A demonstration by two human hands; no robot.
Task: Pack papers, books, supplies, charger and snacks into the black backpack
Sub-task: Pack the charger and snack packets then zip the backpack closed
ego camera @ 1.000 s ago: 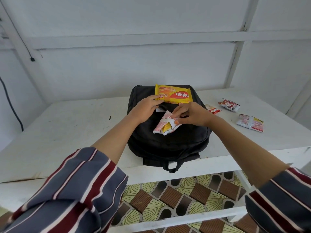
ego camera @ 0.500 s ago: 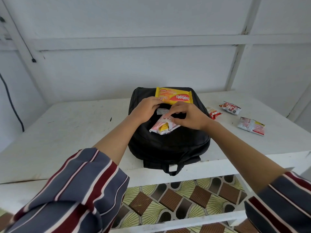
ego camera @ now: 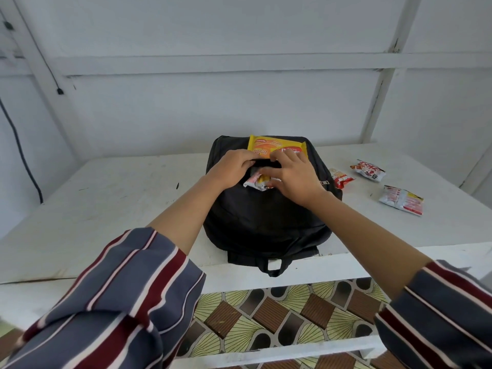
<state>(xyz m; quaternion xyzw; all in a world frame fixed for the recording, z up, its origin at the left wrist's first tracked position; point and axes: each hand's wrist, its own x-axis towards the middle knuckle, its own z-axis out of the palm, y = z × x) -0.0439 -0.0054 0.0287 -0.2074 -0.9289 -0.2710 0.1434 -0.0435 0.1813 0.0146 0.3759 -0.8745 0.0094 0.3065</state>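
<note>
The black backpack lies flat on the white table, its handle over the front edge. A yellow biscuit pack rests on its far end. My left hand grips the edge of the front pocket opening. My right hand holds a small white and orange snack packet, which sits partly inside that pocket. Most of the packet is hidden under my fingers.
Three more snack packets lie on the table to the right: a red and white one beside the backpack, another farther back, a third nearer. A black cable hangs on the left wall. Patterned floor shows below the table edge.
My right hand has pushed the small snack packet up toward the pocket opening, and less of it shows. My left hand stays at the pocket edge.
</note>
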